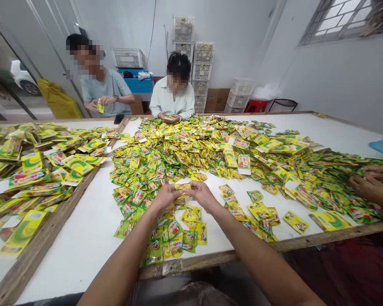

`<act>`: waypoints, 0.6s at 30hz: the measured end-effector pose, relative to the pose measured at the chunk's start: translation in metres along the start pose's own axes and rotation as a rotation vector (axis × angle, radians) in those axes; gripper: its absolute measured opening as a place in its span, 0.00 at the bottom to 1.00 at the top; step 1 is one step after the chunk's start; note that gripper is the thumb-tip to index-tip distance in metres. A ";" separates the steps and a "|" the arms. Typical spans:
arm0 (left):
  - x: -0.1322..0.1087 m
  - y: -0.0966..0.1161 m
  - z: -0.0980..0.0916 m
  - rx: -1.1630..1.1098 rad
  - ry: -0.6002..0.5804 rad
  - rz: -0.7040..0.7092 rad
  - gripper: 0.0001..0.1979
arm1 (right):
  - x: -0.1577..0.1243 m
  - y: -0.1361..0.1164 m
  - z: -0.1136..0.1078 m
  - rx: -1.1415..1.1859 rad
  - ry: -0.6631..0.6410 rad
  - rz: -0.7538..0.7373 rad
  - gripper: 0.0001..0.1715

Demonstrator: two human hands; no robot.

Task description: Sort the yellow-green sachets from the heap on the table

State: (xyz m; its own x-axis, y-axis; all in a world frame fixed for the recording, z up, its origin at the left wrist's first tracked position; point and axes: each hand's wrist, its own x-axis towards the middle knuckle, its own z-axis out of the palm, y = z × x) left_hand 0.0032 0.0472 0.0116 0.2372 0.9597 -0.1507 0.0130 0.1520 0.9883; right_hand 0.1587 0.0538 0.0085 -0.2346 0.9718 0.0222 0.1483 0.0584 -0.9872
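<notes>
My left hand [166, 197] and my right hand [203, 194] meet over the near part of the white table, fingers pinched on the two ends of one small yellow sachet [182, 186]. Below them lie loose yellow and green sachets [191, 213], some overlapping near the table's front edge. Just beyond my fingers rises a wide heap of green and yellow sachets [166, 157]. To the right of my right hand are a few more yellow sachets [260, 211]. The fingertips partly cover the held sachet.
Flat yellow cartons [79, 165] pile up left of a wooden divider [60, 212]. More cartons [284, 146] lie on the heap. Two people sit across the table, and a co-worker's hands [375, 182] are at the right edge. White crates [201, 72] stand stacked behind.
</notes>
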 end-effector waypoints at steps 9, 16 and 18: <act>0.000 -0.012 -0.001 1.229 0.202 0.099 0.12 | 0.010 0.034 -0.022 -0.145 0.250 0.017 0.18; 0.010 -0.022 0.000 1.006 0.309 0.141 0.08 | 0.006 0.031 -0.026 0.067 0.164 0.036 0.19; 0.014 -0.025 0.000 0.822 0.399 0.140 0.09 | 0.006 0.030 -0.023 0.150 0.146 0.050 0.18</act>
State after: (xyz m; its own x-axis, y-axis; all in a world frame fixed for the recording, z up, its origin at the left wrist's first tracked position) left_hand 0.0060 0.0569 -0.0149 -0.0615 0.9903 0.1248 0.7313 -0.0404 0.6808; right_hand 0.1840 0.0664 -0.0177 -0.0876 0.9960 -0.0158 0.0091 -0.0151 -0.9998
